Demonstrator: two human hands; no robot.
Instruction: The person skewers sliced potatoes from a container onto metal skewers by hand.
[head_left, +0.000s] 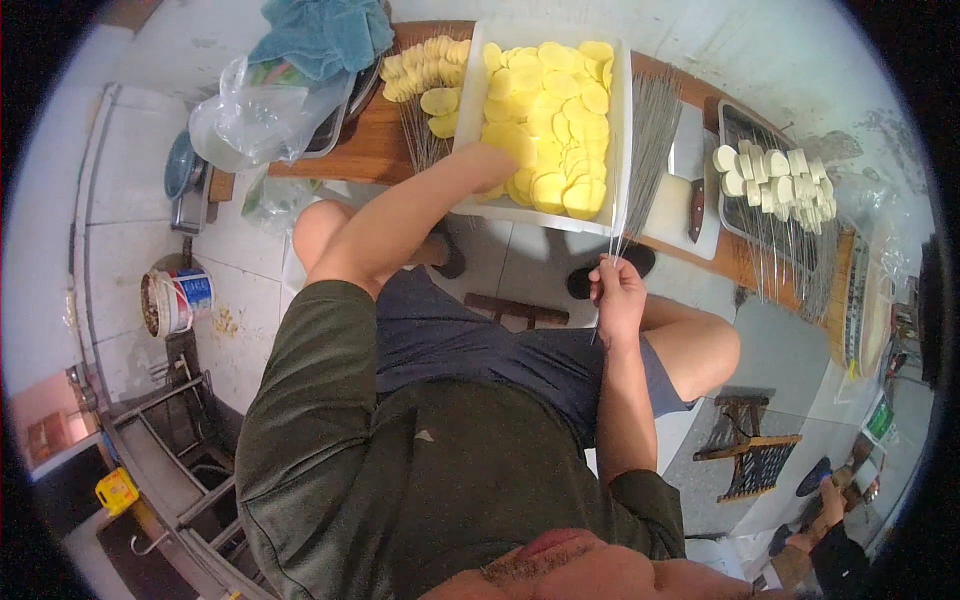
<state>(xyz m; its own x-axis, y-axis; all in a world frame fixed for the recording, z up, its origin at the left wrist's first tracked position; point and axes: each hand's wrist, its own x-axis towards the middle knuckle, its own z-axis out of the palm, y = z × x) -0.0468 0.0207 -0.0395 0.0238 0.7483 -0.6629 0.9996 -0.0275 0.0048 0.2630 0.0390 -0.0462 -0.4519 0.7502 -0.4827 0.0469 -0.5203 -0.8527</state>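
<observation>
My left hand (501, 166) reaches over the near left side of a white plastic tray (622, 135) filled with thin yellow slices, apparently potato (562, 120). Its fingers are hidden from view, so its grip does not show. A few thin metal skewers (616, 240) are pinched in my right hand (621, 296), in front of the tray's near right corner, their long ends pointing away from me. Right of the tray lies a thick bundle of bare metal skewers (651, 142). Skewers threaded with yellow slices (427, 64) lie left of it.
A knife (697, 210) rests on a white cutting board (667, 214). Farther right, skewered white slices (780, 176) lie over a dark tray (739, 120). A plastic bag (255, 120) and blue cloth (322, 34) occupy the table's left end. A folding stool (757, 457) stands behind right; another person's arm (829, 502) appears beyond.
</observation>
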